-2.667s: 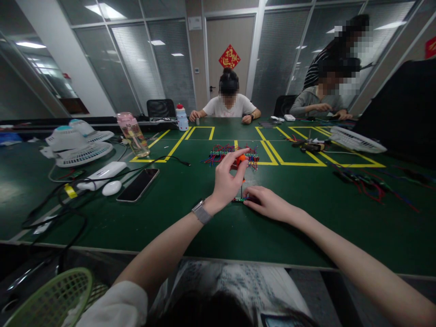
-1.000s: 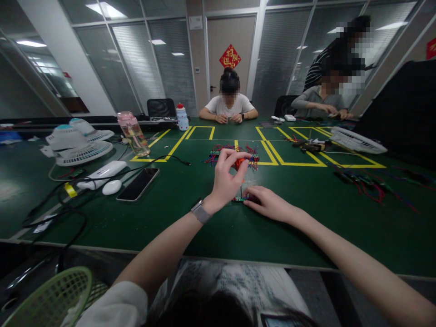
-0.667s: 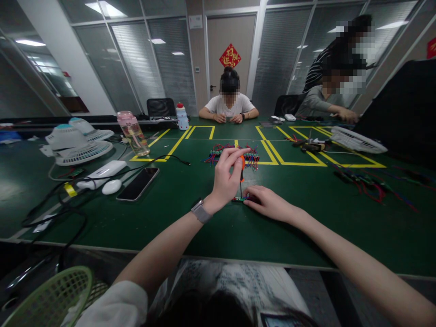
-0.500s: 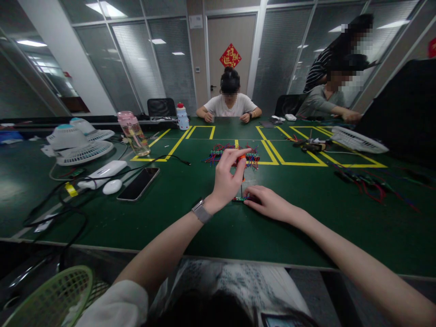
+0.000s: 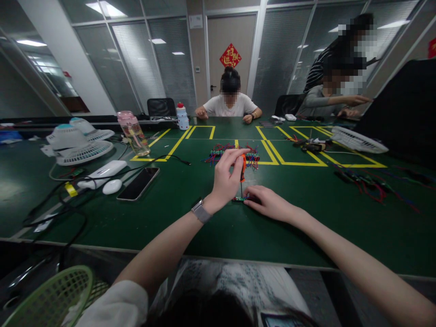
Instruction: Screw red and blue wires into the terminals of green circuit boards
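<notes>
My left hand (image 5: pixel 225 177) pinches the orange handle of a small screwdriver (image 5: pixel 242 169), held upright with its tip on a small green circuit board (image 5: pixel 239 199) lying on the green table (image 5: pixel 211 222). My right hand (image 5: pixel 269 203) rests on the table with its fingertips pressed on the board's right end. Just beyond lies a pile of small boards with red and blue wires (image 5: pixel 231 155).
Left of me lie a black phone (image 5: pixel 138 183), a white mouse (image 5: pixel 111 186), a white power strip (image 5: pixel 102 173), cables, small fans (image 5: pixel 80 145) and a pink bottle (image 5: pixel 133 133). A green basket (image 5: pixel 51 299) sits low left. Other people work across the table. Loose wires (image 5: pixel 368 184) lie at right.
My left fingers have been twisting the screwdriver handle in place; the orange handle shows more now. My right hand stays on the board. People opposite moved their hands.
</notes>
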The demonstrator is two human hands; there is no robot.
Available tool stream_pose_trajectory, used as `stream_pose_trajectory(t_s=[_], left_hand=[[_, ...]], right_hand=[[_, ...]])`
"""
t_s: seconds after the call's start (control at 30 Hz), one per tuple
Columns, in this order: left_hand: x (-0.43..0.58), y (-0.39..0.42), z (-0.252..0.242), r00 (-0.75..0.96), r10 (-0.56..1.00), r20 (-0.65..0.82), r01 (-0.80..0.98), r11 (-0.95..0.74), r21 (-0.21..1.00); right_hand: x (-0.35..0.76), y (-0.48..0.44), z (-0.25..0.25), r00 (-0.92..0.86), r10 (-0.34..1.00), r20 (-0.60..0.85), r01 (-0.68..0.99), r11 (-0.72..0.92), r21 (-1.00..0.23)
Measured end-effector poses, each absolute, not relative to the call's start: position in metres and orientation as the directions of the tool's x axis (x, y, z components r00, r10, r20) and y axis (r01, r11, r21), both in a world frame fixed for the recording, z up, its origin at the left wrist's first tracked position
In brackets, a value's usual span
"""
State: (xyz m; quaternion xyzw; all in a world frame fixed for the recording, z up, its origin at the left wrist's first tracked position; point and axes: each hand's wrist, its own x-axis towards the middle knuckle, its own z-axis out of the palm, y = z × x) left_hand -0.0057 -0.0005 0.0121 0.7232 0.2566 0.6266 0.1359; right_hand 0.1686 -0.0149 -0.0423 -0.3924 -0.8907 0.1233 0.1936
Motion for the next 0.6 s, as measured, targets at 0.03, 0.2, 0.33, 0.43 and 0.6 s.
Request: stream_pose_trajectory(t_s=[0.03,0.2,0.33,0.43,0.6], left_hand=[[-0.0057,-0.0003,0.0122,0.083,0.539,0.838,0.195,-0.834,0.517],[-0.0045,-0.0011,0.0125,0.080,0.538,0.839,0.192,-0.834,0.517],[-0.0036,-0.0014,0.0123,0.082,0.542,0.837,0.190,-0.832,0.521],[-0.0035,-0.0004,0.0115,0.070,0.533,0.843,0.196,-0.836,0.512],[-0.0042,0.0004,0.0103,0.062,0.544,0.836,0.194,-0.829,0.525]], right_hand=[[0.1687,-0.0148,-0.0424,-0.618,0.746,0.248,0.650,0.662,-0.372],[0.1688,-0.0140,-0.0442,-0.620,0.743,0.253,0.645,0.666,-0.375],[0.1683,-0.0143,-0.0435,-0.620,0.742,0.255,0.645,0.667,-0.374],[0.1684,-0.0147,-0.0424,-0.623,0.740,0.253,0.642,0.668,-0.376],[0.1688,-0.0138,-0.0432,-0.625,0.741,0.248,0.642,0.668,-0.376]])
